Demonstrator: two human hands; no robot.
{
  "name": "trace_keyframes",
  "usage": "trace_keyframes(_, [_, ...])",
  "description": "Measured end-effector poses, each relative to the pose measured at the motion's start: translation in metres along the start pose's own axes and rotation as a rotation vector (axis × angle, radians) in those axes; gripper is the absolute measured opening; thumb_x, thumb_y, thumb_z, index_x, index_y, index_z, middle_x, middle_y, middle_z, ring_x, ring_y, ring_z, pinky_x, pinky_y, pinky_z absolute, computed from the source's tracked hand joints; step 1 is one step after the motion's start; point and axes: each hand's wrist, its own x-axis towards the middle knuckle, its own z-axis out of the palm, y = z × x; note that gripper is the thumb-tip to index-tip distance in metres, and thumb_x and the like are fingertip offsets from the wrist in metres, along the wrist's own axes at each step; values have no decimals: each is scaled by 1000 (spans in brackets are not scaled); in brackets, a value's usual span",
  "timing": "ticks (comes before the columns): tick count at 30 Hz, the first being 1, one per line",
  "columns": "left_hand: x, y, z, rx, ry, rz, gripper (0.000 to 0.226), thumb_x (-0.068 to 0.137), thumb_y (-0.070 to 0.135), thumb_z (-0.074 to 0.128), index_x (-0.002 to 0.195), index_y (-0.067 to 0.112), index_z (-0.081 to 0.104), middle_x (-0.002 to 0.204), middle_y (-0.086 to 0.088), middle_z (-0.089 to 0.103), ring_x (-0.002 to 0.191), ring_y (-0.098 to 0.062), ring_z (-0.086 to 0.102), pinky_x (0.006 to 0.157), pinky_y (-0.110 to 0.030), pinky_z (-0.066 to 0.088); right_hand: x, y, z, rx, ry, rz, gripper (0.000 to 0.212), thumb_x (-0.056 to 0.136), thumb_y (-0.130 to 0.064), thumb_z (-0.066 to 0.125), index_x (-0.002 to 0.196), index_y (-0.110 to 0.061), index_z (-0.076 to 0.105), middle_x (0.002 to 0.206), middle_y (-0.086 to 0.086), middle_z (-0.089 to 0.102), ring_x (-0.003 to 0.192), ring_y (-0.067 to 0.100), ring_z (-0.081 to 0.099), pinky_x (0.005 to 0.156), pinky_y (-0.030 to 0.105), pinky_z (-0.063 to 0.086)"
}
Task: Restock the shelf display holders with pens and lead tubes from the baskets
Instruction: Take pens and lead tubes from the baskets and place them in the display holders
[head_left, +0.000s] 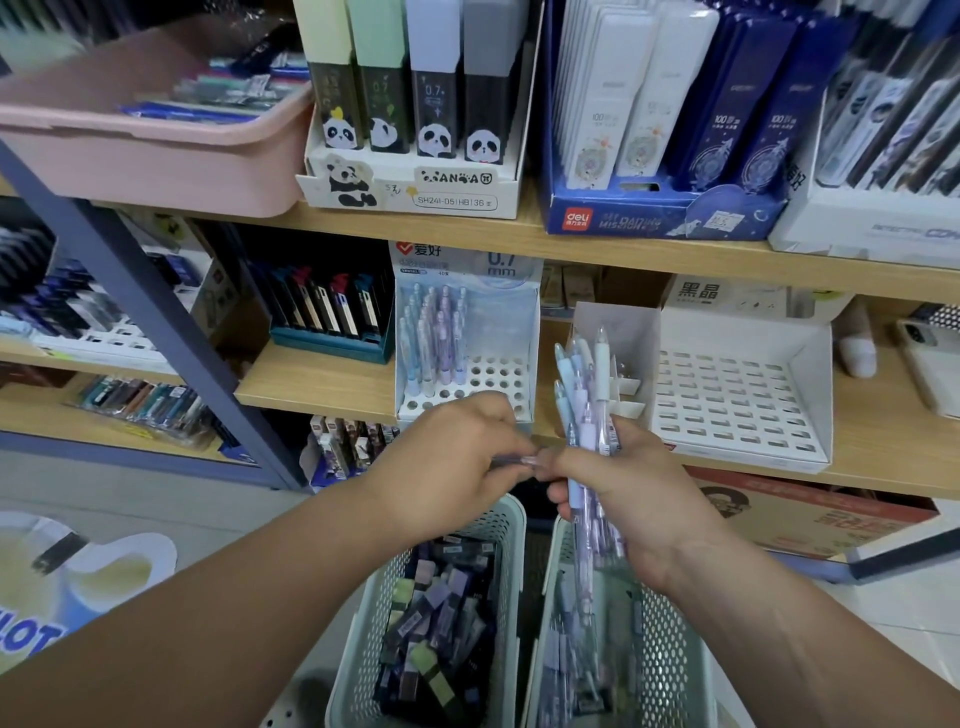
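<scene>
left grip (447, 460): pinching a pen (511, 460) | right grip (631, 493): clasping pen bundle (587, 395) upright | forearms bare, converging

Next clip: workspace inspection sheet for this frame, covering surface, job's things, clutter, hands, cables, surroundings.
Surface: light wooden shelf board, carrying display boxes.
Job's things: white pen holder with round holes, pens in its left part; white slotted tray, empty; left pale green perforated basket of lead tubes; right pale green perforated basket of pens.
Clutter: pink plastic bin on the upper shelf.
Hands: left hand pinches a single pen; right hand grips a bundle of pastel pens.
Cables: nothing seen.
Surroundings: pale tiled floor below.
</scene>
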Motion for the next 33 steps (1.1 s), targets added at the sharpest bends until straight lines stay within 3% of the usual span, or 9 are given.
trace_keyframes(5, [2,-9,-2,125,20,-70,10,92,21,70,95,15,77,82,4,63,70,-10,58,68,-35,55,3,-1,-4,14,29,12,24,77,-2,78,97,-6,66,73,12,71,58,18,63,51,26,51])
trace_keyframes(8, [5,-19,-12,92,256,-239,4,88,13,71,89,17,70,72,12,62,61,-4,60,62,-27,54,5,-1,-7,20,50,25,20,79,-1,78,93,-8,66,72,10,71,57,16,63,51,25,51])
trace_keyframes(11, [7,-31,-25,-16,517,-435,18,87,11,69,88,26,59,65,9,65,58,-5,64,56,-24,51,6,-2,-10,7,60,29,19,79,-1,77,92,-8,65,71,9,71,57,16,62,51,25,51])
trace_keyframes(14, [10,-39,-32,-106,682,-525,18,85,12,70,88,26,59,70,10,68,61,-5,65,56,-11,47,6,-2,-12,-3,59,32,22,78,-1,77,95,-8,65,70,8,71,56,16,63,51,24,52])
trace_keyframes(16, [12,-41,-31,-92,699,-547,17,85,12,71,87,23,59,66,7,67,62,-5,65,58,-6,43,6,-2,-12,-1,64,29,23,77,-1,78,96,-8,66,70,7,71,56,15,63,50,24,52])
trace_keyframes(23, [18,-48,-20,-3,625,-542,18,87,12,70,85,22,55,64,10,61,70,-1,61,55,-7,42,9,0,-14,-16,74,35,28,76,-3,79,101,-8,65,72,7,72,57,16,64,51,25,52])
trace_keyframes(30, [19,-49,-18,148,574,-513,34,87,18,71,94,33,41,64,17,56,58,1,54,50,-19,37,9,0,-16,13,57,43,27,77,-3,78,100,-8,66,75,8,72,59,16,64,54,27,54])
trace_keyframes(33, [19,-50,-17,220,550,-452,19,89,17,72,98,20,56,74,7,64,62,-19,60,57,-33,50,9,-2,-16,27,36,34,24,77,-2,78,97,-10,67,75,8,73,59,16,63,54,27,53])
